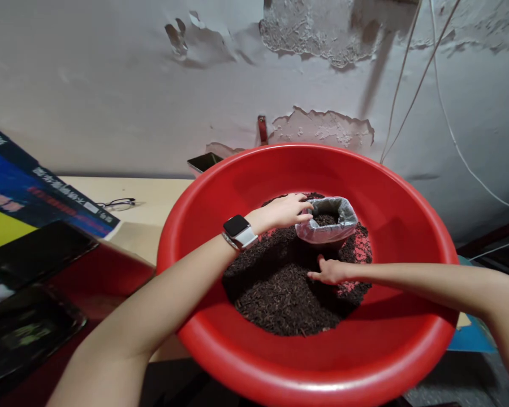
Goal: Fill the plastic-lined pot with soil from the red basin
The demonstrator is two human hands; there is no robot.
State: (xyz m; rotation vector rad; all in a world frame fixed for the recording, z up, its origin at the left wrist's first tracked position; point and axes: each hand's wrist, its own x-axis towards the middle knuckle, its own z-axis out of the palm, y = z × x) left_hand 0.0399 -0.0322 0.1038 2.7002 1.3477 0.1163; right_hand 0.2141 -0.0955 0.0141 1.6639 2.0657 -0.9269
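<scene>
A clear plastic bag (326, 230) with dark, crumbly soil inside stands in a large red basin (305, 362), its mouth open. My left hand (286, 210), with a watch on the wrist, is at the bag's left rim, its fingers curled over the edge; the thumb is hidden. Just below the bag, my right hand (331, 272) is low over the loose soil (275, 299), thumb and fingers apart, with nothing seen in it. The soil covers much of the basin floor, and red plastic shows through on the right.
Behind the basin is a wall (123, 85) with peeling paint. A pair of glasses (121, 202) lies on the pale table (152, 192) at left. Nearby are printed boxes (38, 186) and black trays (25, 328). Cords (415, 85) hang at right.
</scene>
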